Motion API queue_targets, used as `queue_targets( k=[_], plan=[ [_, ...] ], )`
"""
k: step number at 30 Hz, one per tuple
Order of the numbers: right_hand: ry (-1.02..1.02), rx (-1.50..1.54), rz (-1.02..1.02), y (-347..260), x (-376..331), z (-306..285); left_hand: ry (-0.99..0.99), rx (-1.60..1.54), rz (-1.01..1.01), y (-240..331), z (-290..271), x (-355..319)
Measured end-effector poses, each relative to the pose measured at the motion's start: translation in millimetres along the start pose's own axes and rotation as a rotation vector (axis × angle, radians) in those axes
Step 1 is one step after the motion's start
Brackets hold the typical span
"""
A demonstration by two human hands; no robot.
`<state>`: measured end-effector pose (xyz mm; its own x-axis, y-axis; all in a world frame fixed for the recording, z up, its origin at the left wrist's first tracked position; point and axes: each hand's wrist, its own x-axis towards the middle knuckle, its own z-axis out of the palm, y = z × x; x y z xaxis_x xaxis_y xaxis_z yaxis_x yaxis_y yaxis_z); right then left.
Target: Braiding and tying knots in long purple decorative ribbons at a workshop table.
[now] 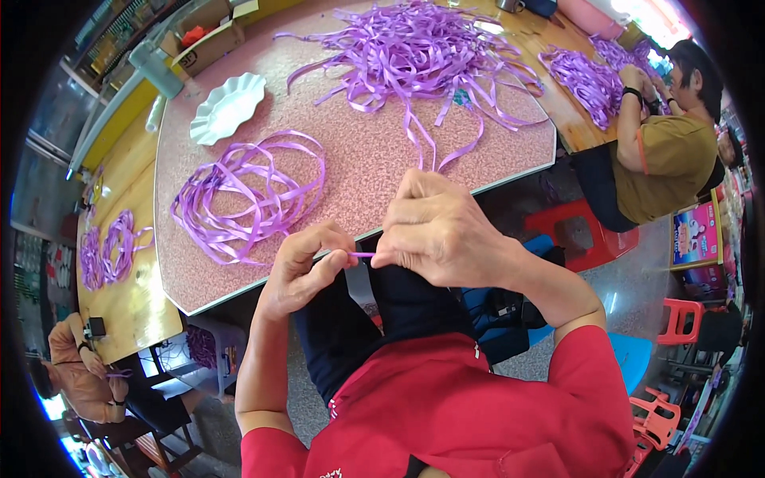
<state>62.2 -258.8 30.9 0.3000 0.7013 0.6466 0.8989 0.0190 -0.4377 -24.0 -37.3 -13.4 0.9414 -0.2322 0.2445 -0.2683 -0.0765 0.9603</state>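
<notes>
Purple ribbon piece [362, 254], thin and short, is pinched taut between left hand [307, 267] and right hand [438, 235] grips.

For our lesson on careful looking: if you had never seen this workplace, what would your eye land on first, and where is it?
First, the big tangled heap of purple ribbon at the far side of the pink speckled table, with a smaller looped bundle nearer on the left beside a white scalloped dish. Then, at the table's near edge, the left hand and right hand pinch a short purple ribbon piece stretched between them.
</notes>
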Motion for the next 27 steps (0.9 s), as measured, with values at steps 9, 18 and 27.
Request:
queue_targets(
  k=[9, 18, 27],
  plan=[
    [-0.119, 0.007, 0.083, -23, -11, -13, -0.338, -0.353, -0.027, -5, -3, 8],
    [-0.176, 0.485, 0.418, -33, -12, -26, -0.117, -0.355, 0.202, -9, 50, 33],
    [0.671, 0.894, 0.528, 27, -24, -132, 0.034, 0.100, 0.122, -15, 59, 26]
  ],
)
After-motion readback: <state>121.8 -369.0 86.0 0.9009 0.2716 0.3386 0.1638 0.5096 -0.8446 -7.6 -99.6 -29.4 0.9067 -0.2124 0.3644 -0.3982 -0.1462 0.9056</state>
